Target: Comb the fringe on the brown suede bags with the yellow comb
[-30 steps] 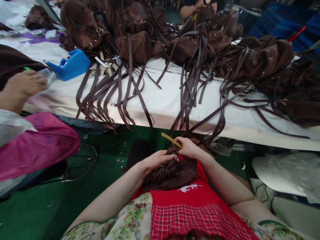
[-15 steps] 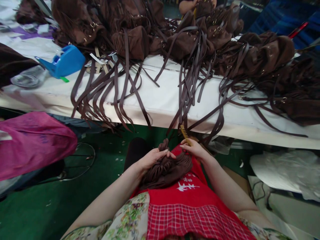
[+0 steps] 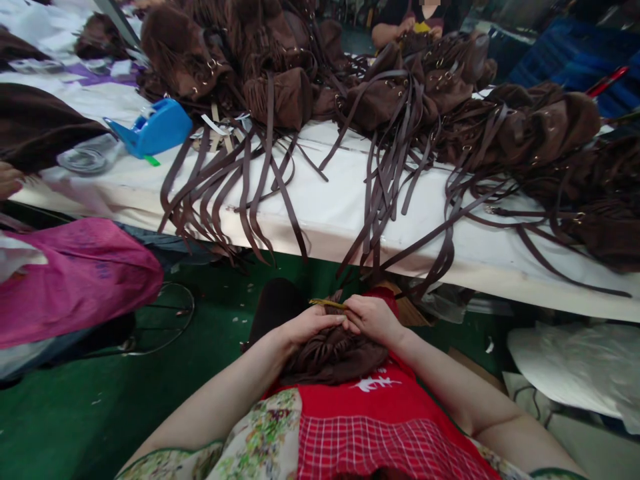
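A brown fringed piece (image 3: 333, 360) lies bunched on my lap, over the red apron (image 3: 350, 400). My left hand (image 3: 313, 327) pinches gathered strands of it near the top. Close against its fingertips, my right hand (image 3: 373, 319) is closed on a yellow comb (image 3: 327, 303), which lies nearly level across the strands. Part of the comb is hidden by my right fingers.
The white table (image 3: 330, 200) runs across in front, with brown bags (image 3: 280, 100), dangling straps (image 3: 390, 173) and a blue tape dispenser (image 3: 160, 127). Another person's hands (image 3: 407, 27) are at the far side. A pink cloth (image 3: 95, 273) covers something at left.
My right hand has moved left to my left hand. The comb has turned from upright to nearly level, over the strands. The view has shifted slightly.
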{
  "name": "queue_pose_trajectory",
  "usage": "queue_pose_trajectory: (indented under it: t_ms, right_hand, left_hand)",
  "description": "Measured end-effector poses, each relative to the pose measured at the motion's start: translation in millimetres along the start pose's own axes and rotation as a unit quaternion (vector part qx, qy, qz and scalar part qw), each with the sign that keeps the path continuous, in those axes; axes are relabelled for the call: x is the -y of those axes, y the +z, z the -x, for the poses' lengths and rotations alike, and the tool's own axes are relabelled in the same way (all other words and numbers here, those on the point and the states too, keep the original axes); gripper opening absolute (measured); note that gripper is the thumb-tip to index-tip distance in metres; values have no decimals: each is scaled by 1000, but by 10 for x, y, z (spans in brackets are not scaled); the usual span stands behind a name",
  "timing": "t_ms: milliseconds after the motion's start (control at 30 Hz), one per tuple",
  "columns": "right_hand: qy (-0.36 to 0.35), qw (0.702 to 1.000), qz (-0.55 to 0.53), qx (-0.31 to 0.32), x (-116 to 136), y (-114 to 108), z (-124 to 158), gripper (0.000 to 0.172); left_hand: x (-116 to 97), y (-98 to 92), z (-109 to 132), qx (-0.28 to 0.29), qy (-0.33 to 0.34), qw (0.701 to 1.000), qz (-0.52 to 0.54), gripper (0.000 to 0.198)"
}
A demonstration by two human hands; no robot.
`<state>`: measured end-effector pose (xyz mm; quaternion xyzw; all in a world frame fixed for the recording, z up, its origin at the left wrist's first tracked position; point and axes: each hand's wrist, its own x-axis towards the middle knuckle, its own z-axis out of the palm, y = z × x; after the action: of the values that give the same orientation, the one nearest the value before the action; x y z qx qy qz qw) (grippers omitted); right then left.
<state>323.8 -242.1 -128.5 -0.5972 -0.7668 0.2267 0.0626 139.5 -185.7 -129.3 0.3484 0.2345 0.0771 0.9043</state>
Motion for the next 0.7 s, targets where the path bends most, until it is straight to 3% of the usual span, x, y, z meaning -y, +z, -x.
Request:
queue_pose_trajectory:
  t_ms: [167, 367, 700]
  right_hand:
    - [71, 993, 62, 68, 38, 80, -139, 27]
    - [159, 982, 60, 84, -5, 221, -307, 28]
    - [204, 975, 3, 87, -185, 523, -457, 31]
  left_hand:
    - [79, 16, -106, -56, -2, 997, -61, 39]
    - [187, -92, -263, -105, -41, 964, -239, 50]
    - [308, -269, -409, -142, -78, 947, -277, 40]
